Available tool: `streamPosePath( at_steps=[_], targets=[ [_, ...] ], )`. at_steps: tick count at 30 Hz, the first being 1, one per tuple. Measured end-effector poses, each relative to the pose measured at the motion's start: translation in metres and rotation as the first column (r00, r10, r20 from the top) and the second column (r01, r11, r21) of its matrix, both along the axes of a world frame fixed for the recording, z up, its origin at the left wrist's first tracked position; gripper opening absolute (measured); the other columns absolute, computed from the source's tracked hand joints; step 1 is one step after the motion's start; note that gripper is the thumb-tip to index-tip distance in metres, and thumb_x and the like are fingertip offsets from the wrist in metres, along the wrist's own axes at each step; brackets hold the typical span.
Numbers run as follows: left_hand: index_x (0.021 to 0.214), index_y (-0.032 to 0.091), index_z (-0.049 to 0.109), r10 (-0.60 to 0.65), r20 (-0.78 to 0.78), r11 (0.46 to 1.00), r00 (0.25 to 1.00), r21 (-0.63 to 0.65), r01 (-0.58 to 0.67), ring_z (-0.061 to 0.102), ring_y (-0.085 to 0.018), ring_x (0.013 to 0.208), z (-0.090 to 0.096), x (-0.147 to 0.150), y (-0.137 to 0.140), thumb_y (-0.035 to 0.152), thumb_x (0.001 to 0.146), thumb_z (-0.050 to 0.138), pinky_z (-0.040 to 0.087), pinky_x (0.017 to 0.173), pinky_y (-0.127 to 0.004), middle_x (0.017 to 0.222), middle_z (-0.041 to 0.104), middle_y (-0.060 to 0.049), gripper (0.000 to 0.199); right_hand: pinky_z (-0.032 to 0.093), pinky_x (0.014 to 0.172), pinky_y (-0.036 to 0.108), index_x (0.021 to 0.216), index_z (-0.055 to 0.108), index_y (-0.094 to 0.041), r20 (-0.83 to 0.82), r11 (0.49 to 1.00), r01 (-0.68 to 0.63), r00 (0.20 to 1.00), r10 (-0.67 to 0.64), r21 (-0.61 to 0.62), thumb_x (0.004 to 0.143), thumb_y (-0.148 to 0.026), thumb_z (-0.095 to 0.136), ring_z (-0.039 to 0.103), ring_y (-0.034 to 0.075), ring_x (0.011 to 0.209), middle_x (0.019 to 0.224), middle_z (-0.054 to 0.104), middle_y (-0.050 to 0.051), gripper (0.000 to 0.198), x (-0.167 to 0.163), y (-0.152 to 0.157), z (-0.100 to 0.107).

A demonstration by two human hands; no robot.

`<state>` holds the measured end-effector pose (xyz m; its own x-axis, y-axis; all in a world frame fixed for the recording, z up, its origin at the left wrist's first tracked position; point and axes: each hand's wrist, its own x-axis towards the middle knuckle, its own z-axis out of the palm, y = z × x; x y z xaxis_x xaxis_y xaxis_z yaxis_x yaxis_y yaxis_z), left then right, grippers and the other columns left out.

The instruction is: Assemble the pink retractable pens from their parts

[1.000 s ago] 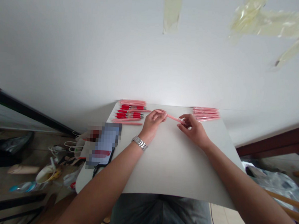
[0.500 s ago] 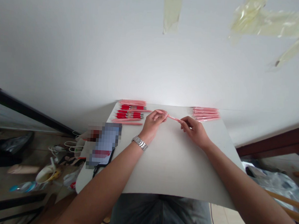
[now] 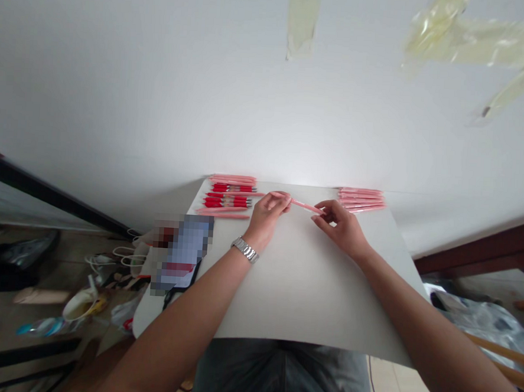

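Observation:
A slim pink pen (image 3: 304,206) is held nearly level above the white table (image 3: 301,281), its right end slightly lower. My left hand (image 3: 270,211) is closed around the pen's left part, hiding that end. At the other end is my right hand (image 3: 338,223), its thumb parted from its fingers. The pen's right tip reaches between them, seemingly against the fingers. Left of my left hand lie red pens with metal tips (image 3: 228,201), with pink pens (image 3: 231,179) behind them and more pink ones (image 3: 223,212) in front. Another pile of pink pens (image 3: 360,199) lies at the back right.
A phone (image 3: 183,253), partly blurred out, lies at the table's left edge with a cable. The wall (image 3: 267,113) rises behind the table. On the floor at left are a white cup (image 3: 80,304) and a plastic bottle (image 3: 43,327). Clear plastic bags (image 3: 489,325) lie at right.
My right thumb has come away from the pen's right end, and the fingers have spread. More of the pen shows between my hands. My left hand has barely moved.

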<state>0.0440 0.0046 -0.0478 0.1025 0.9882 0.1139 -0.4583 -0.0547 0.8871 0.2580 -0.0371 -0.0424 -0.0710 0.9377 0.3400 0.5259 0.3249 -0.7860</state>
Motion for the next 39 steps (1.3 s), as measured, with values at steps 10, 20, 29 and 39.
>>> streamPosePath(
  at_steps=[10,20,29,39],
  targets=[
    [0.087,0.018,0.067,-0.014,-0.006,1.0,1.0,0.0,0.014,0.062,-0.011,0.081,-0.002,-0.001,0.0,0.036,0.079,0.084,0.051,0.084,-0.03,0.104,0.068,-0.004,0.026,0.049,0.064,0.028,0.097,0.062,-0.023,0.022,0.999,-0.019,1.0,0.018,0.048,0.094,-0.046,0.066,0.057,0.015,0.069,0.08,0.063,0.001,0.023,0.0,0.001,0.001],
    [0.086,0.017,0.068,-0.022,-0.031,1.0,0.999,0.021,0.023,0.061,-0.011,0.081,-0.001,-0.001,0.0,0.038,0.08,0.083,0.051,0.084,-0.031,0.103,0.069,-0.005,0.027,0.045,0.063,0.03,0.09,0.064,-0.021,0.084,0.997,-0.063,0.994,0.067,-0.044,0.103,-0.052,0.049,0.06,0.015,0.066,0.075,0.066,0.002,0.037,0.0,-0.003,0.009],
    [0.089,0.018,0.068,-0.021,-0.04,1.0,0.999,0.013,0.021,0.062,-0.012,0.083,-0.003,-0.001,0.001,0.04,0.079,0.084,0.051,0.085,-0.031,0.103,0.069,-0.005,0.029,0.05,0.066,0.029,0.102,0.063,-0.024,0.007,1.0,-0.007,1.0,0.007,0.016,0.093,-0.052,0.065,0.061,0.016,0.07,0.081,0.064,0.001,0.03,-0.001,0.0,0.0],
    [0.086,0.018,0.066,-0.03,-0.049,0.999,0.998,0.034,0.032,0.06,-0.012,0.08,-0.002,-0.001,0.0,0.039,0.08,0.083,0.05,0.084,-0.031,0.101,0.068,-0.004,0.028,0.05,0.064,0.03,0.097,0.059,-0.023,0.008,0.997,-0.062,0.998,0.063,-0.047,0.098,-0.06,0.054,0.064,0.017,0.067,0.076,0.068,0.002,0.038,-0.001,-0.001,0.007]
  ],
)
